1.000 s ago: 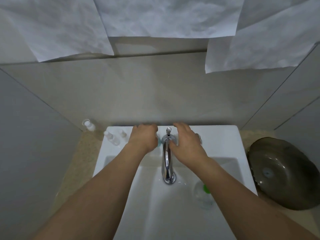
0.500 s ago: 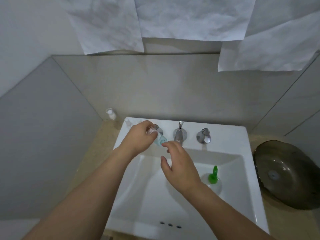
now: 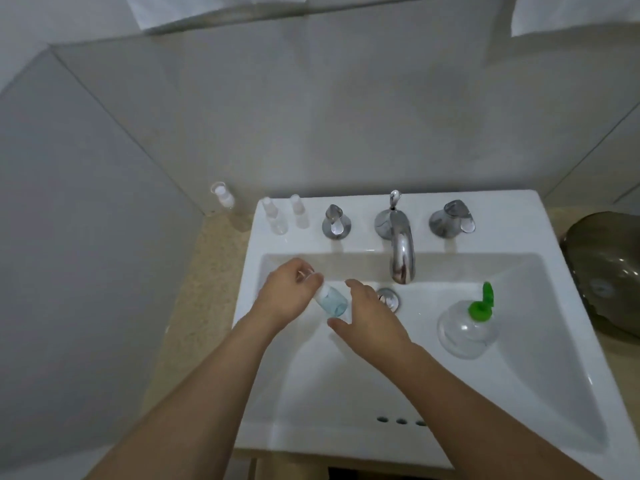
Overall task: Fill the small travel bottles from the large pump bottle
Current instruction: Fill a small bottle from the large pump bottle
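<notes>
Handling: the small travel bottle [image 3: 330, 301] looks light, thin clear plastic, likely slick if wet; I judge the body the place to take it, not the cap end.
Left hand [image 3: 284, 299]: my fingers pinch the bottle's top end, holding it tilted over the left part of the sink [image 3: 554, 382].
Right hand [image 3: 369, 318]: released, fingers relaxed just beside the bottle's base; I cannot tell if it touches.
Look: clear, with pale blue liquid in its lower half.
Pump bottle [image 3: 467, 327]: clear, round, green pump, standing in the sink's right side.
Others: three small spray bottles [image 3: 277, 216] near the sink's back left corner, seemingly empty.
</notes>
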The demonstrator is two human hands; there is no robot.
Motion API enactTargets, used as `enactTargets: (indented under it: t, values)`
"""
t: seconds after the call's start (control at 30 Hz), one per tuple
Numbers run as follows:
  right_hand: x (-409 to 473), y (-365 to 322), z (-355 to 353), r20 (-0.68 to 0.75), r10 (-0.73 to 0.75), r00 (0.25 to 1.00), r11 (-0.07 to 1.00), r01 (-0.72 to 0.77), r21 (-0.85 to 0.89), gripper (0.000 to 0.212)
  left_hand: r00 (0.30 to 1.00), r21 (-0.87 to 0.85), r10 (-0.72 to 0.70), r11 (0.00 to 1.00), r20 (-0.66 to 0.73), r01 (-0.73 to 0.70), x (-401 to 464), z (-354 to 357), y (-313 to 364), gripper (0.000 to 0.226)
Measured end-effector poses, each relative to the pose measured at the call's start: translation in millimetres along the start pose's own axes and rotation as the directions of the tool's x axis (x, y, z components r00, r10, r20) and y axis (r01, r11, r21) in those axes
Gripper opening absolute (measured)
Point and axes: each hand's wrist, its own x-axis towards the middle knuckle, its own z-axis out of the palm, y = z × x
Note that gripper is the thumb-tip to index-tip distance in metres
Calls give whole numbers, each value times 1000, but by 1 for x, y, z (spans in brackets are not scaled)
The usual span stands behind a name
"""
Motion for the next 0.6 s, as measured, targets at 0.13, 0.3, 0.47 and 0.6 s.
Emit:
enactTargets:
  t: [0.13, 0.3, 0.47, 0.6]
  values:
    - [26, 15, 14, 18, 10, 1000, 999, -11, 42, 73, 997, -47, 12, 999, 77, -9, 22, 28, -15, 19]
    - [57, 53, 32, 18, 2, 1000, 999, -2, -44, 57, 997, -168, 13, 986, 77, 0, 47, 63, -36, 25]
    - [68, 83, 44, 16, 14, 1000, 1000, -14, -27, 40, 996, -208, 61, 977, 62, -47, 59, 93, -50, 19]
    - [71, 94, 47, 11, 0, 1000, 999, 0, -54, 33, 996, -241, 76, 969, 49, -62, 61, 107, -56, 28]
